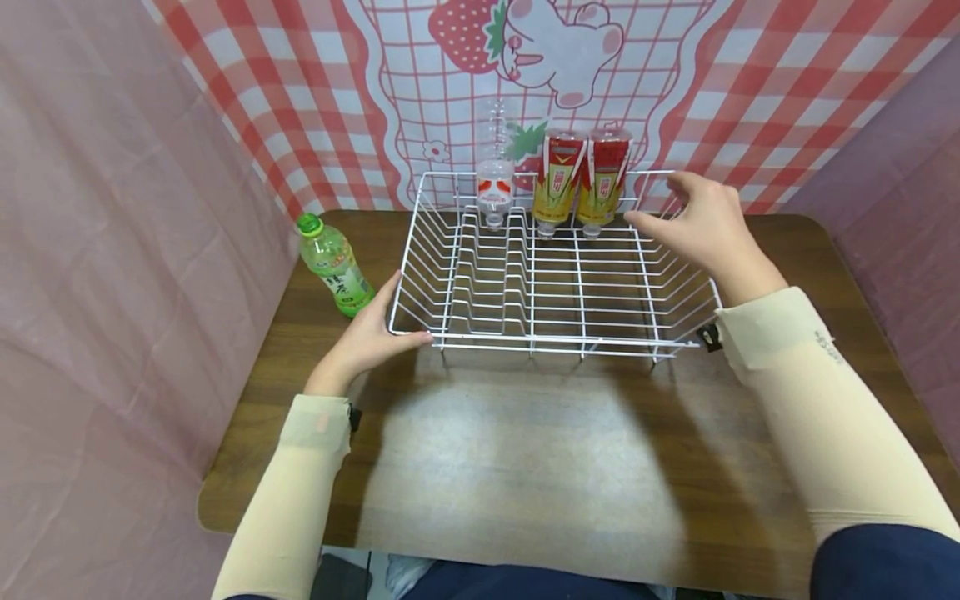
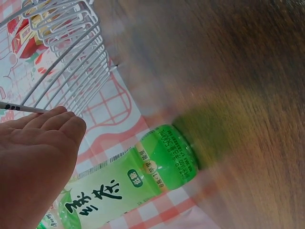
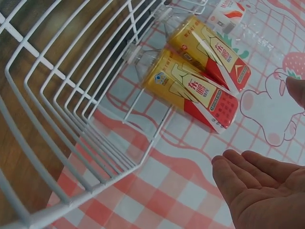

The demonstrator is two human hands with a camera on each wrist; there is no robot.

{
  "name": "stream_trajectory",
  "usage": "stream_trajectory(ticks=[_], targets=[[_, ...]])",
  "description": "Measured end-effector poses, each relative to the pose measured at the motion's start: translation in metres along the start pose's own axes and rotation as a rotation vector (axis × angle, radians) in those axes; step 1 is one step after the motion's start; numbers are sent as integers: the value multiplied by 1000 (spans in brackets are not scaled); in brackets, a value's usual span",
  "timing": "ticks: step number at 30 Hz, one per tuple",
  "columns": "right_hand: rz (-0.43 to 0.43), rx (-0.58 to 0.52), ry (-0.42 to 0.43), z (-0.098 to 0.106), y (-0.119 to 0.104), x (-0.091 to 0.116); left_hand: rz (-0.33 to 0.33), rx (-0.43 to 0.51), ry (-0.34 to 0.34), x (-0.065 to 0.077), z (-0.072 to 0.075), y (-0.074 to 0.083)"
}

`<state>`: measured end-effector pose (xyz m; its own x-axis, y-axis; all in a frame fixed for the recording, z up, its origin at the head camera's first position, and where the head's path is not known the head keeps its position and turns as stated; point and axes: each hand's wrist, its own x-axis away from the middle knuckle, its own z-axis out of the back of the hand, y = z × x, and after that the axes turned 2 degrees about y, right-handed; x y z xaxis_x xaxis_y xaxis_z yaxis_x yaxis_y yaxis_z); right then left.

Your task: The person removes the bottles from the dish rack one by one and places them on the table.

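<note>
A white wire dish rack [image 1: 555, 275] stands on the wooden table. My left hand [image 1: 369, 333] grips its near left corner, thumb along the front rim and fingers along the left side. My right hand [image 1: 708, 225] is over the rack's far right part, thumb and fingers spread apart with nothing between them. Just left of it, two bottles with red and yellow labels, one [image 1: 602, 177] nearer the hand and another [image 1: 558, 177] beside it, lean neck down at the rack's back. A clear bottle [image 1: 495, 187] with a white and red label also stands neck down there.
A green tea bottle [image 1: 337, 267] with a green cap stands on the table [image 1: 525, 467], left of the rack and close to my left hand. Behind is a red checked cloth [image 1: 300, 100] with strawberry prints. Pink curtains [image 1: 97, 250] hang at the sides.
</note>
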<state>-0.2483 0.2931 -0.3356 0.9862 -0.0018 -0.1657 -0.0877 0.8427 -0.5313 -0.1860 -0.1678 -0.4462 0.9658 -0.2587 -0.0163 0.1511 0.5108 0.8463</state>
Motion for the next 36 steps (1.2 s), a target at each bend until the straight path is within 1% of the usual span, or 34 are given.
stream_trajectory(ticks=[11,18,24,31,36], targets=[[-24,-26,-48,-8,-2,-13,2,9,2,0,-1,-1],[-18,-17,-55,-10,-2,-20,-6,30,3,-1,-1,-2],[-35,-7,-70,-14,0,-24,-9,39,7,-1,-1,-4],[-63,-18,-86,-18,3,-27,-9,51,3,-2,-2,-6],[-67,-30,-86,-23,4,-30,-9,47,10,-2,-1,-7]])
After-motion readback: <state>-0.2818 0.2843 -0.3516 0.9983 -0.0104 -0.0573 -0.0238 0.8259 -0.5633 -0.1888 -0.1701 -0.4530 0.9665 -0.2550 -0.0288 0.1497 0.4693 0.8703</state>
